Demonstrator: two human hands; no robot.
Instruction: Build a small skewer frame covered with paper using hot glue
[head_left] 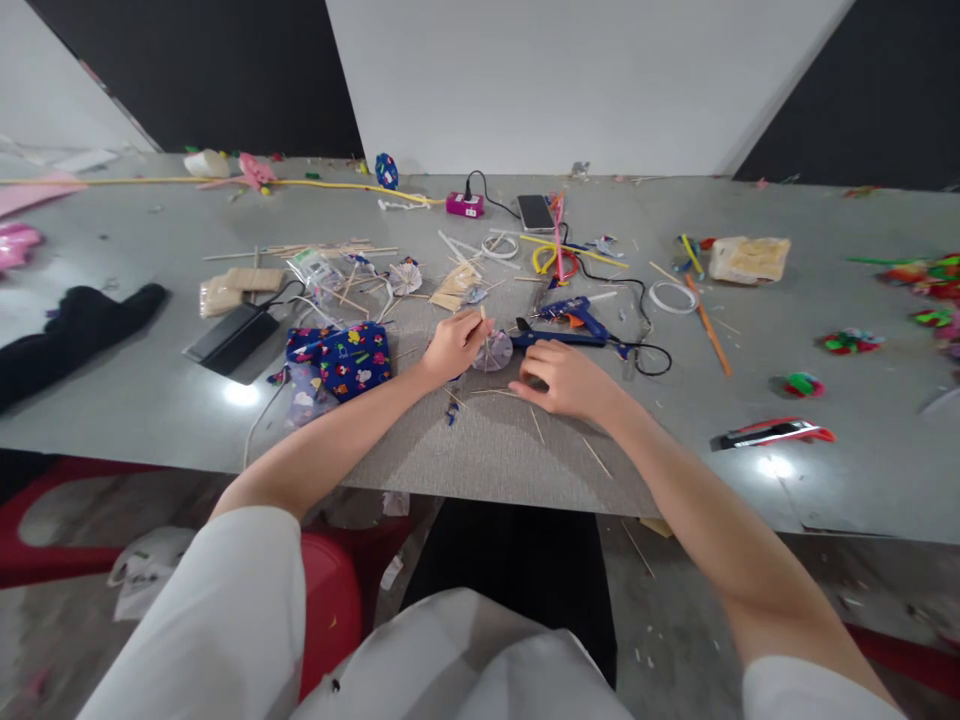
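Note:
Pinched in my left hand (456, 345) is a thin wooden stick (484, 316), whose tip sticks up above the fingers. Just beneath it sits a round pale fabric disc (493, 352) with lines running out from its middle; whether stick and disc are joined I cannot tell. My right hand (562, 378) rests low over the table to the right of the disc, fingers loosely curved, thumb apart, nothing visible in them. Behind that hand lie dark-handled scissors (562, 338) and a blue glue gun (577, 312). A blue patterned fabric bundle (349, 355) lies left of my left hand.
Loose sticks (598, 458) are scattered on the grey table (450, 460). A black power bank (234, 338) lies left, a phone (535, 213) and purple power socket (465, 205) at the back. A utility knife (772, 432) lies right, with an orange stick (712, 335) beyond.

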